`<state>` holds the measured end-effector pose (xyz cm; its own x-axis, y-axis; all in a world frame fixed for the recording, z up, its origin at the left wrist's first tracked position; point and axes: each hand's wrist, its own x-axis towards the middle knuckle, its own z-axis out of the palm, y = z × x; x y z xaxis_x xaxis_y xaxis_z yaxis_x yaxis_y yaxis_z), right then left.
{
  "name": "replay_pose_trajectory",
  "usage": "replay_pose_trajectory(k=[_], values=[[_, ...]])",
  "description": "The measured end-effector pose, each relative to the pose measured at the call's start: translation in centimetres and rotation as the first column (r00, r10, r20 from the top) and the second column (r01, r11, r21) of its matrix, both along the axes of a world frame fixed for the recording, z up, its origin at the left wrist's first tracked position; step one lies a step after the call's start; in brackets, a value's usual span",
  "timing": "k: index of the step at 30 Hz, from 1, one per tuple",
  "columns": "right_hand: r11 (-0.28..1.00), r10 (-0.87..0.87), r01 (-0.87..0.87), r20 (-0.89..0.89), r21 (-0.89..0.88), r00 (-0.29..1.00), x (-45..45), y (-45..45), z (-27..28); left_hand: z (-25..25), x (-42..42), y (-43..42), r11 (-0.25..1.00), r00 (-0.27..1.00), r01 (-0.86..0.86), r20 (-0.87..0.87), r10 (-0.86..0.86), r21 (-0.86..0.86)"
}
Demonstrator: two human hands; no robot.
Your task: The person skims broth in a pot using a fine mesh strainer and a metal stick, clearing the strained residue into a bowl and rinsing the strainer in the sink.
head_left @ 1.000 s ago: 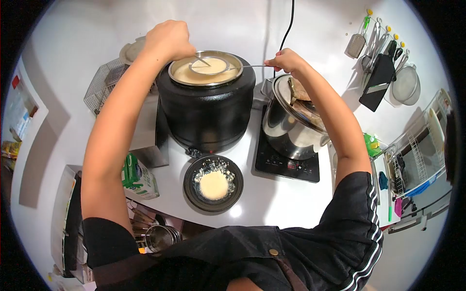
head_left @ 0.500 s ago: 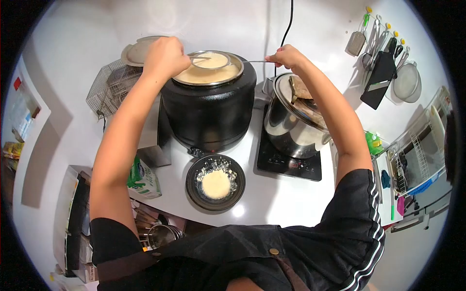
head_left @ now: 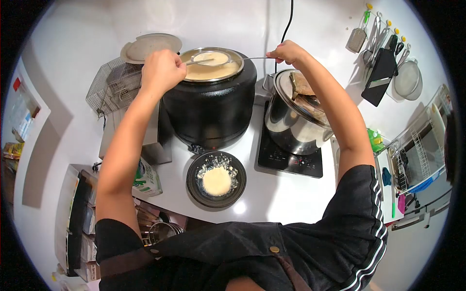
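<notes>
My left hand [head_left: 164,70] is closed on a thin metal utensil [head_left: 198,61] whose tip reaches into a round strainer [head_left: 211,58]. Pale creamy liquid fills the strainer, which rests in or just over more of that liquid in the black round pot [head_left: 211,109]. Between the fingers of my right hand [head_left: 287,52] is the end of the strainer's long thin handle [head_left: 257,58]. In front of the pot a dark bowl [head_left: 193,193] holds pale liquid, with white curds stuck round its inside wall.
Right of the black pot a lidded steel pot [head_left: 286,123] stands on an induction cooker [head_left: 290,162]. A wire basket [head_left: 103,89] and a green-white carton [head_left: 147,179] are on the left. Utensils, a black slicer [head_left: 380,77] and a sieve [head_left: 408,80] hang at right.
My left hand has come down and nearer, tilting the utensil flatter. My right hand has risen slightly, still holding the handle. The view has shifted a little.
</notes>
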<state>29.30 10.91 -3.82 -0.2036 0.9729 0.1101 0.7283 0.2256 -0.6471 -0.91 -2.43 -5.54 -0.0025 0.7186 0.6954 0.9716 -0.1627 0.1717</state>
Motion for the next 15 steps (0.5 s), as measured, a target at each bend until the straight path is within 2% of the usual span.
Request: replay_pose_trajectory(k=[4, 7, 15], values=[[1.0, -0.004, 0.004, -0.004, 0.014, 1.0, -0.3, -0.3, 0.3, -0.1, 0.1, -0.4, 1.0, 1.0, -0.01, -0.002, 0.01, -0.008], [0.999, -0.009, 0.006, 0.058, 0.051, 0.998, -0.3, 0.3, 0.7, -0.2, -0.3, -0.4, 1.0, 1.0, -0.025, 0.005, 0.025, -0.01], [0.997, -0.011, 0.009, 0.019, 0.072, 1.0, -0.6, 0.3, 0.8, 0.0, -0.3, -0.6, 0.999, 0.999, -0.039, 0.016, 0.039, -0.023]])
